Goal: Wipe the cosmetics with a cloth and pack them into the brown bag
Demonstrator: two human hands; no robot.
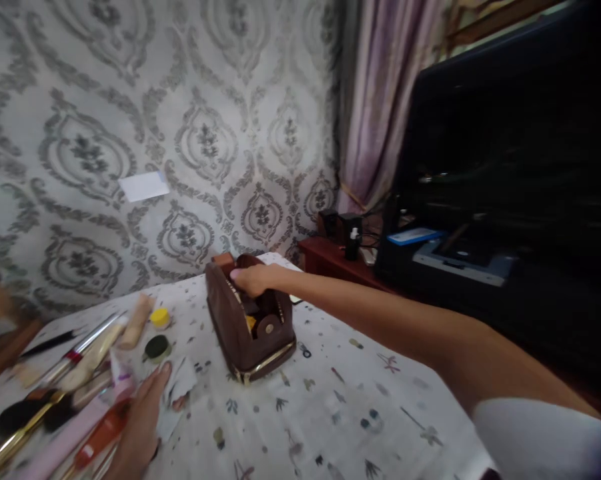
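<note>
A brown zippered bag [230, 327] stands unzipped on the patterned white cloth [300, 413], with something yellow inside it. My right hand [251, 279] reaches into its top opening, thumb by the rim and the other fingers out of sight. At the lower left, my left hand [143, 423] rests beside a crumpled white wipe [177, 383], its fingers partly blurred. Next to that hand lie an orange-red tube [103, 433], a pink tube [70, 437], brushes and several other cosmetics. A dark round jar [157, 348] and a yellow-capped jar [160, 318] sit just beyond it.
Patterned wallpaper [205, 140] rises behind the cloth-covered surface, with a white card [144, 186] on it. On the right are a large dark screen [505, 153], a reddish-brown desk [325, 259] with a small black bottle [352, 245], and a purple curtain [380, 93].
</note>
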